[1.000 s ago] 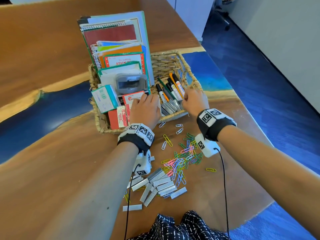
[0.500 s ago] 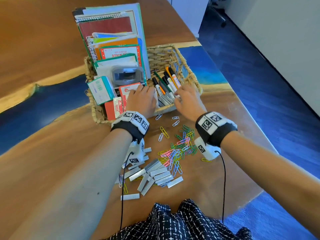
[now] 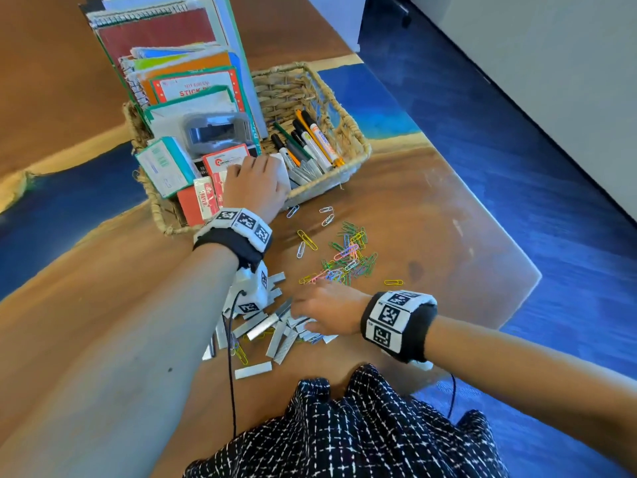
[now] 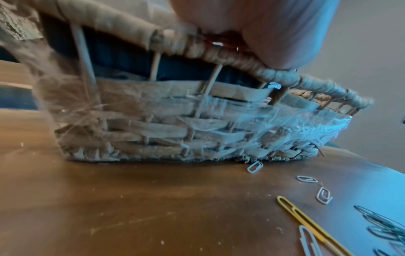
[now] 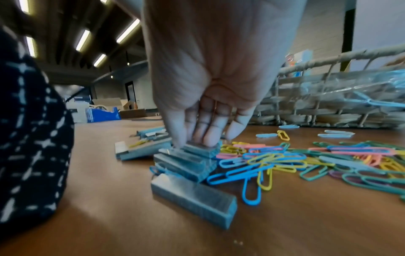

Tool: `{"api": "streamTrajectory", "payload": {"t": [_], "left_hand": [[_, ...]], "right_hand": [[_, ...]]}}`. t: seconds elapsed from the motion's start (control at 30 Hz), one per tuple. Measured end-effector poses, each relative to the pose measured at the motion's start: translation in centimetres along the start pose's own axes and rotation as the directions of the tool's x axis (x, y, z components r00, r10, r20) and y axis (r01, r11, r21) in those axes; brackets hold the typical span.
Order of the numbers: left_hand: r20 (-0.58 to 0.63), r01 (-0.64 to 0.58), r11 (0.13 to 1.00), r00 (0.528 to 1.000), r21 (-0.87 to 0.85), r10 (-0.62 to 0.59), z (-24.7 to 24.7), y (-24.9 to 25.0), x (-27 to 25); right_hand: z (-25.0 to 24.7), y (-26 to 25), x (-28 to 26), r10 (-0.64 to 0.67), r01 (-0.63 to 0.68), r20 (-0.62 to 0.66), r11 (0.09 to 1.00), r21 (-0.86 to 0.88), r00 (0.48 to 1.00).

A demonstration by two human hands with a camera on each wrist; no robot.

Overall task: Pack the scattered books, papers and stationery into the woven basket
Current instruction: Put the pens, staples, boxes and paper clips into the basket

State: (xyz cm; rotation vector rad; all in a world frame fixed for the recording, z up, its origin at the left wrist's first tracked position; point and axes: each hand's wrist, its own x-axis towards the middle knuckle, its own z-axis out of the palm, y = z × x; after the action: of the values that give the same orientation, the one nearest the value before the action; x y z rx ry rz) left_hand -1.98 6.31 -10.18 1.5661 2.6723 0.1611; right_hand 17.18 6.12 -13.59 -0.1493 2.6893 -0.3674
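The woven basket (image 3: 348,132) (image 4: 153,121) (image 5: 328,97) stands on the wooden table, with upright books and notebooks (image 3: 172,56), small boxes (image 3: 165,165) and markers (image 3: 310,139) inside. My left hand (image 3: 255,167) (image 4: 252,26) lies over the front rim, its fingers resting flat on the small boxes. Silver staple strips (image 3: 262,326) (image 5: 192,199) lie heaped near the table's front edge. My right hand (image 3: 303,315) (image 5: 195,143) points down into that heap, thumb and fingertips pinching the top strip. Coloured paper clips (image 3: 348,257) (image 5: 285,161) (image 4: 306,225) are strewn between heap and basket.
The table's right edge (image 3: 517,263) drops to blue carpet (image 3: 517,132). My patterned clothing (image 3: 344,426) meets the front edge. Wrist-camera cables (image 3: 229,357) trail over the staples. A blue tape dispenser (image 5: 103,114) stands far off in the right wrist view.
My right hand left the basket's pen side and came back down onto the staple heap. The left hand stayed on the basket's front rim. The camera moved closer.
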Motion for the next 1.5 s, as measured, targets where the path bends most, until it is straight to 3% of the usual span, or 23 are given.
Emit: {"api": "streamTrajectory", "payload": {"t": [0.1,0.2,0.27,0.37,0.43,0.5,0.6,0.67,0.8,0.93,1.07,1.13,1.2,1.33,1.43,1.5], "left_hand": [[-0.008,-0.008,1.0,1.0,0.005,0.008,0.1,0.1,-0.1],[-0.015,-0.015,1.0,1.0,0.003,0.015,0.0,0.0,-0.1],[-0.015,-0.017,1.0,1.0,-0.003,0.017,0.1,0.0,-0.2],[-0.009,-0.019,1.0,1.0,-0.009,0.019,0.1,0.0,-0.2],[-0.003,-0.013,1.0,1.0,-0.02,0.013,-0.1,-0.1,0.0],[0.024,0.003,0.999,1.0,-0.043,-0.002,-0.4,-0.1,0.3],[0.083,0.04,0.995,0.996,-0.088,-0.032,-0.9,0.2,1.1],[0.108,0.071,0.993,0.992,-0.098,-0.06,-1.3,0.3,1.7],[0.068,0.088,0.991,0.994,-0.102,-0.081,-1.7,0.6,2.7],[0.081,-0.013,0.998,0.997,-0.065,0.019,-1.0,0.8,3.1],[0.046,-0.046,0.997,0.998,-0.058,0.049,0.2,0.4,2.3],[0.005,-0.046,0.995,0.999,-0.084,0.047,0.5,0.2,1.9],[-0.02,-0.049,0.994,0.999,-0.097,0.048,0.6,0.2,1.8],[-0.021,-0.041,0.994,0.999,-0.106,0.039,0.5,0.3,1.7],[0.007,-0.057,0.994,0.998,-0.093,0.058,0.1,0.3,1.5],[0.009,-0.086,0.991,0.996,-0.1,0.087,-0.3,0.3,1.2]], "right_hand": [[0.3,-0.2,0.3,0.056,-0.056,-0.005,0.998,-0.014,0.998],[0.5,0.1,0.5,0.032,-0.038,-0.165,0.999,-0.034,0.986],[-0.1,0.0,0.7,0.018,-0.023,-0.148,0.999,-0.028,0.989],[-1.2,0.8,0.2,0.077,-0.056,-0.159,0.99,0.13,0.984],[-2.8,1.7,-0.1,0.113,-0.035,-0.236,0.95,0.309,0.965],[-5.1,3.1,-0.3,0.177,-0.009,-0.373,0.912,0.411,0.911],[-9.0,6.8,0.0,0.427,-0.084,-0.486,0.81,0.58,0.763],[-11.1,9.8,0.7,0.569,-0.126,-0.474,0.719,0.684,0.672],[-13.0,14.3,3.2,0.678,-0.286,-0.42,0.676,0.679,0.603],[-12.7,16.8,5.7,0.697,-0.455,-0.335,0.687,0.567,0.635],[-12.9,16.9,6.6,0.635,-0.536,-0.217,0.756,0.376,0.742],[-13.1,17.1,6.8,0.61,-0.567,-0.178,0.787,0.242,0.772],[-13.1,17.1,6.8,0.614,-0.592,-0.156,0.788,0.17,0.773],[-12.8,16.6,6.4,0.633,-0.601,-0.219,0.774,0.2,0.743],[-12.4,15.8,5.9,0.651,-0.582,-0.302,0.758,0.295,0.696],[-11.9,14.9,5.2,0.655,-0.501,-0.359,0.747,0.436,0.665]]}}
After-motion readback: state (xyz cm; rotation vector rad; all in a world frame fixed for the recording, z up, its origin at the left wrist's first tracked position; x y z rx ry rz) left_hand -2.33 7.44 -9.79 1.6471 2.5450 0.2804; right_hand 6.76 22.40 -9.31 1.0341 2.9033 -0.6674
